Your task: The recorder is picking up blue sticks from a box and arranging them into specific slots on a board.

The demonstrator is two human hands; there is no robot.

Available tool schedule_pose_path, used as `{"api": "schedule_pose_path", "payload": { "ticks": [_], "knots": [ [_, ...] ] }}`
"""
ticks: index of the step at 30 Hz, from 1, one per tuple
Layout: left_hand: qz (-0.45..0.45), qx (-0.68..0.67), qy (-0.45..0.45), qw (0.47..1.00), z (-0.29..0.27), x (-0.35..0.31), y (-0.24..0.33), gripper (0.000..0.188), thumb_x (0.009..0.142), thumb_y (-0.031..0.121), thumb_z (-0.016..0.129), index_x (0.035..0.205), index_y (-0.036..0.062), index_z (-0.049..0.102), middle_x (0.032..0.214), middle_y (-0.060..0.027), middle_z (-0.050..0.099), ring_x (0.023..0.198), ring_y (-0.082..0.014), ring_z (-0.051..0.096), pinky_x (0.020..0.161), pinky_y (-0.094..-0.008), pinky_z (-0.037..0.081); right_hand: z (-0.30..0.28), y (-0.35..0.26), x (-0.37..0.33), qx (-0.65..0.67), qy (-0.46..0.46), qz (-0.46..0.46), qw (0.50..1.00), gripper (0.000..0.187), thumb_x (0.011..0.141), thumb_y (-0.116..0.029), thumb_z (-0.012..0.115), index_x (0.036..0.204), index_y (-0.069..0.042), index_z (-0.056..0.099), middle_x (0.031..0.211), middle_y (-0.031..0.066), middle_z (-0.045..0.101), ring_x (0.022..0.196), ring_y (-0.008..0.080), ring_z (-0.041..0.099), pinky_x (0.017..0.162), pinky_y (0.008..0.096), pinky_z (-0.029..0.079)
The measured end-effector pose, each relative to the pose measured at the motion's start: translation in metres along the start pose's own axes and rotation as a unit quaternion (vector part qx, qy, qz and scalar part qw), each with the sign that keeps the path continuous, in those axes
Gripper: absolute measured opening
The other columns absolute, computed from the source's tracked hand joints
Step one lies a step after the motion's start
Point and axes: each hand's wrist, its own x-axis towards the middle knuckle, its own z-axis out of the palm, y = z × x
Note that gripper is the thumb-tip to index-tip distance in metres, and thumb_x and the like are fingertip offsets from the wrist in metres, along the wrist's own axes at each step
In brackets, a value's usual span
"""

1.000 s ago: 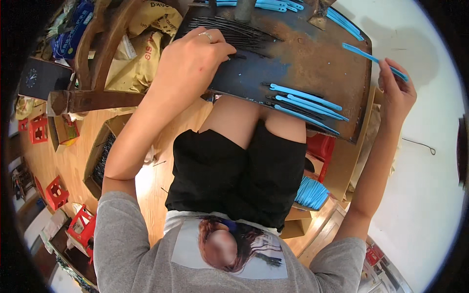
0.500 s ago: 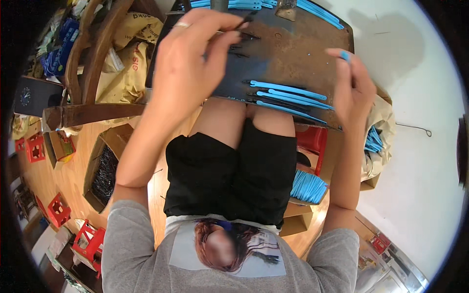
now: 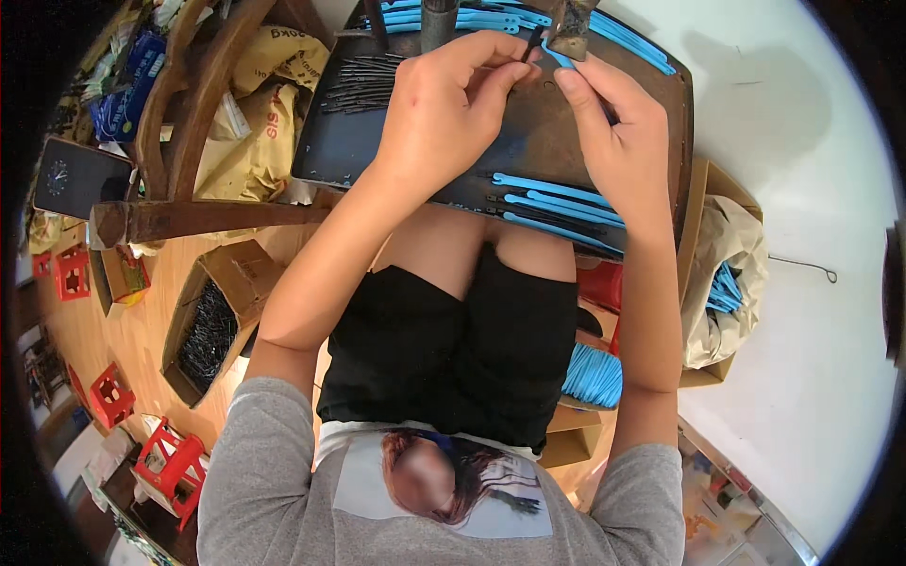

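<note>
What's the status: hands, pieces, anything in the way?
Left hand pinching black piece; right hand holding blue strip. Both close together, can't tell if touching. Metal block right beside them, contact unclear.

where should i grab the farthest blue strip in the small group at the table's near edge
Probably pinch the blue strip across its narrow width at mid-length, coming from above and slightly from the far side: it is long and slim, runs roughly left to right, and other strips lie along its near side.
</note>
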Motion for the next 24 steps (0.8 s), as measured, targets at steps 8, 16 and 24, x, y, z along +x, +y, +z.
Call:
{"api": "schedule_pose_path", "payload": {
  "ticks": [8,16,24],
  "knots": [
    [0.037,0.003,-0.006,0.999,0.002,0.006,-0.001,0.012,0.081,0.004,0.057,0.091,-0.0015,0.061,0.078,-0.0076,0.066,0.073,-0.0114,0.063,0.060,-0.0209,0.049,-0.009,0.006,0.008,0.068,-0.011,-0.085,0.994,0.015,0.083,-0.013,0.057,0.091,-0.002,0.062,0.074,0.0126,0.061,0.068,0.0167,0.058,0.063,0.0262,0.044],
    [0.047,0.016,-0.001,0.999,0.009,0.010,-0.006,0.011,0.081,0.005,0.058,0.089,-0.0019,0.063,0.076,-0.0056,0.066,0.070,-0.0072,0.061,0.060,-0.0183,0.047,-0.017,0.010,0.008,0.001,-0.030,-0.050,0.998,0.021,0.084,-0.013,0.057,0.100,0.000,0.061,0.071,-0.0019,0.056,0.064,0.0037,0.044,0.059,0.0182,0.038],
    [0.012,0.027,-0.049,0.998,-0.003,-0.009,0.014,0.008,0.077,0.005,0.061,0.083,0.0015,0.063,0.071,-0.0075,0.063,0.062,-0.0183,0.060,0.055,-0.0251,0.047,-0.002,-0.005,-0.009,-0.118,0.064,-0.148,0.980,0.019,0.078,-0.019,0.061,0.095,-0.010,0.065,0.076,0.0063,0.056,0.074,0.0231,0.054,0.064,0.0303,0.044]
  ]
}}
